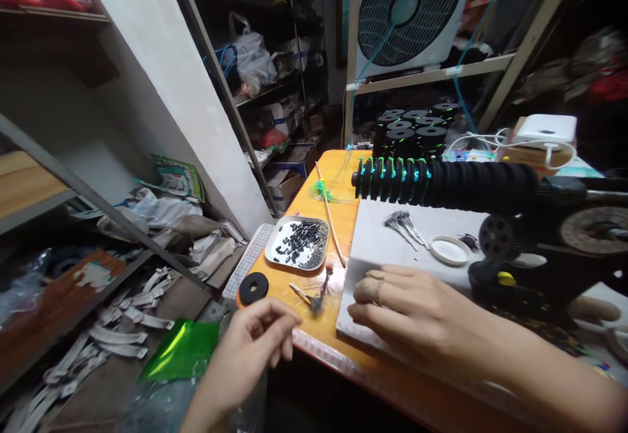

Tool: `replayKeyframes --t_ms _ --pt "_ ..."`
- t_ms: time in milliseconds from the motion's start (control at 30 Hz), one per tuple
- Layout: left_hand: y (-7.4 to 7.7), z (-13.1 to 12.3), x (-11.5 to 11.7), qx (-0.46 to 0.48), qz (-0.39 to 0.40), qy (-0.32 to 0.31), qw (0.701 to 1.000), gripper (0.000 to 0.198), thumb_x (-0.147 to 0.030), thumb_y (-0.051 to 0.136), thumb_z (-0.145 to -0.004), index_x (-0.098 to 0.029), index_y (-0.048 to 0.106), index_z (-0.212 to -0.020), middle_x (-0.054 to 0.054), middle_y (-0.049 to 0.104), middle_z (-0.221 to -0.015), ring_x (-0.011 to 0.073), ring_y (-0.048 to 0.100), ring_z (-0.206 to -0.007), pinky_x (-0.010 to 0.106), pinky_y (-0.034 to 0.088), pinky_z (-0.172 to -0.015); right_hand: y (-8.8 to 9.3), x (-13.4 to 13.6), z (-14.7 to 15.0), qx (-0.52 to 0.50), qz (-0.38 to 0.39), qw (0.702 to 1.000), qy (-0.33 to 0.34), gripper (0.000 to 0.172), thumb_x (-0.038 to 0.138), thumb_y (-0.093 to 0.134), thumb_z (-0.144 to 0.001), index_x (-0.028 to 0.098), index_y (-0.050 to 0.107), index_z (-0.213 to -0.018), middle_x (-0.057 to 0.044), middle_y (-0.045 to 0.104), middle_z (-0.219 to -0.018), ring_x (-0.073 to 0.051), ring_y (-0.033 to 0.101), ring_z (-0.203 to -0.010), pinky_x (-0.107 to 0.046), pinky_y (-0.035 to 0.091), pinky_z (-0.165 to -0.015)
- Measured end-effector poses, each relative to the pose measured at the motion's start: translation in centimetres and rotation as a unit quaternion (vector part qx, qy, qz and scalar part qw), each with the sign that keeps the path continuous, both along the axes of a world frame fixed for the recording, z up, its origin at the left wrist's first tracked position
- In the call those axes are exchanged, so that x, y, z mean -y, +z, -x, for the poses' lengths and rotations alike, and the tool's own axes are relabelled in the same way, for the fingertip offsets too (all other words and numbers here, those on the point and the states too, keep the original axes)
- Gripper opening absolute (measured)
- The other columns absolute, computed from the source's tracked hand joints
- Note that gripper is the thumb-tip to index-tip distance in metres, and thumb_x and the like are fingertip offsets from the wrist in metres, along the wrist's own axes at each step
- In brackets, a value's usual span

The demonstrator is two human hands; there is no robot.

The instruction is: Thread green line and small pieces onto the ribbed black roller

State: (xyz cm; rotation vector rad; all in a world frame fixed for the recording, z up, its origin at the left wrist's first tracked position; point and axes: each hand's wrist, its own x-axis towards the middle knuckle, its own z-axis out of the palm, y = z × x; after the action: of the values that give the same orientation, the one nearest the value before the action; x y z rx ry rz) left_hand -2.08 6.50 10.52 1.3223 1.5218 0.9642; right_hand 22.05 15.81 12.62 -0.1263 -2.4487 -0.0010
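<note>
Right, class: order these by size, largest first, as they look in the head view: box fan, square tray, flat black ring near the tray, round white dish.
1. Box fan, though the top edge cuts it off.
2. Square tray.
3. Flat black ring and round white dish: too close in size to rank.

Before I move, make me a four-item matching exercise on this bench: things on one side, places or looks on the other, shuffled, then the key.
Things:
1. Right hand
2. Tray
3. Disc
4. Fan

Places or looks:
A. Behind the table
B. Holding small black pieces
C. Over the white board
D. Black, with a centre hole

Pairs: 1-C, 2-B, 3-D, 4-A
</note>
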Motion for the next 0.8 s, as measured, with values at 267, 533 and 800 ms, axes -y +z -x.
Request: replayKeyframes --t_ms 267,533,800 --pt "0.7 -4.4 -7.2 -0.341 -0.11 -0.053 0.932 0.025 -0.029 0.056 -0.091 -0.017 0.073 -0.076 0.016 0.073 -0.083 0.0322 0.068 -0.083 0.041 0.046 -0.08 -1.6 -0.5 -0.3 -0.139 0.135 0.979 -0.059 0.016 0.007 0.05 -0.093 0.018 0.06 -0.1 -0.006 0.061 -0.081 -0.017 0.06 -0.071 -0.027 0.049 -0.059" --pt "-0.9 -5.7 -7.9 -0.338 -0.131 -0.046 0.931 0.015 -0.011 0.06 -0.079 -0.018 0.062 -0.066 0.015 0.067 -0.081 0.0354 0.063 -0.088 0.047 0.045 -0.082 -1.7 -0.7 -0.5 -0.169 0.179 0.968 -0.058 0.011 0.007 0.059 -0.091 0.015 0.066 -0.094 -0.004 0.061 -0.08 -0.013 0.058 -0.07 -0.022 0.046 -0.059" --pt "-1.4 -6.0 -6.2 -0.067 -0.218 0.04 0.973 0.012 -0.027 0.039 -0.102 -0.022 0.05 -0.099 0.007 0.066 -0.099 0.0201 0.063 -0.095 0.034 0.048 -0.086 -0.8 -0.3 -0.1 -0.171 0.223 0.958 -0.059 0.013 0.009 0.057 -0.094 0.013 0.07 -0.097 -0.004 0.062 -0.077 -0.011 0.057 -0.066 -0.021 0.044 -0.058"
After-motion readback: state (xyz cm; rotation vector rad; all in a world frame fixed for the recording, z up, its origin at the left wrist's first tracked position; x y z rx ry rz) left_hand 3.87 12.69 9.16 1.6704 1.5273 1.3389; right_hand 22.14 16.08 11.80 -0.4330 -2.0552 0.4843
